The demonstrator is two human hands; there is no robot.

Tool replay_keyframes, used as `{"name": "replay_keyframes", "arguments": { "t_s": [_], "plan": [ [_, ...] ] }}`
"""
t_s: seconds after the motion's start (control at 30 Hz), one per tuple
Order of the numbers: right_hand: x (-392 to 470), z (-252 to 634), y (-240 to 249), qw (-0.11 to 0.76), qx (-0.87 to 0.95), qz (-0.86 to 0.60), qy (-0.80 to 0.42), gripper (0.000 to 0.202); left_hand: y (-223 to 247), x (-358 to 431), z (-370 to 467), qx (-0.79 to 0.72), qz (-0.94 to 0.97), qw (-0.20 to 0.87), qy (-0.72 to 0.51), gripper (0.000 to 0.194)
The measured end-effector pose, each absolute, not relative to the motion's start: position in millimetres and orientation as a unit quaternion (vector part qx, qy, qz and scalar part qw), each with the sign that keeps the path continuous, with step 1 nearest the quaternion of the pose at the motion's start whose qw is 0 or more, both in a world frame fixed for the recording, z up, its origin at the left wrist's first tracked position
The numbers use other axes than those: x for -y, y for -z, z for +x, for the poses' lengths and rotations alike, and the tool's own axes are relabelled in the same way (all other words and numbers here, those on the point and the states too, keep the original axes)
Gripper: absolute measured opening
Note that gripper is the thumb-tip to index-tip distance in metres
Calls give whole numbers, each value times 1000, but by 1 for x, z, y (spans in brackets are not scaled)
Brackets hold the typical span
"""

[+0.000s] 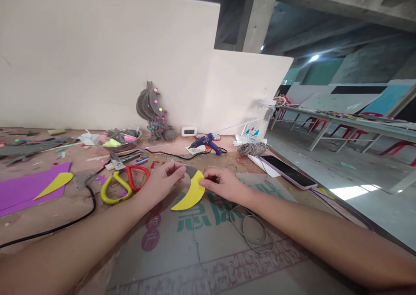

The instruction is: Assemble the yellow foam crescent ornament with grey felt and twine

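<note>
My left hand pinches the upper end of a yellow crescent, where grey yarn is wound around it. Thumb and fingers of my right hand grip the crescent's right edge, just below the wound part. Its bare yellow tip points down to the left, above a printed grey sheet. Loose loops of grey yarn lie on the sheet beneath my right forearm. Scissors with one yellow and one red handle lie left of my left hand.
Purple sheets with a yellow cutout lie left. Behind my hands are a bowl of craft bits, a blue glue gun, a yarn ball and a plastic jug. A phone lies at right.
</note>
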State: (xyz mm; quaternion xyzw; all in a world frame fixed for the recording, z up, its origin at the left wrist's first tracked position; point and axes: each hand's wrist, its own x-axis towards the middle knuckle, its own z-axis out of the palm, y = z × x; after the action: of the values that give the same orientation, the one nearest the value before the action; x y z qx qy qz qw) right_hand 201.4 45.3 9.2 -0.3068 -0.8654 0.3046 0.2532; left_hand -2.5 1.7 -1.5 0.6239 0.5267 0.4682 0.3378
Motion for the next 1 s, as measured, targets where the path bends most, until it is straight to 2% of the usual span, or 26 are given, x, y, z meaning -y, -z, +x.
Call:
{"name": "replay_keyframes", "arguments": {
  "t_s": [0.47,0.7,0.83,1.0],
  "plan": [
    [-48,204,-4,267,850,-336,-305,28,1,-3,-3,-516,615,352,-481,32],
    [-47,203,-6,253,869,-309,-292,23,4,-5,-4,-505,612,353,-495,34],
    [-46,204,-5,302,846,-343,-275,21,4,-6,-3,-511,586,355,-519,33],
    [-38,205,-8,376,844,-326,-201,17,0,0,-2,-512,614,367,-475,37]
  ]
}}
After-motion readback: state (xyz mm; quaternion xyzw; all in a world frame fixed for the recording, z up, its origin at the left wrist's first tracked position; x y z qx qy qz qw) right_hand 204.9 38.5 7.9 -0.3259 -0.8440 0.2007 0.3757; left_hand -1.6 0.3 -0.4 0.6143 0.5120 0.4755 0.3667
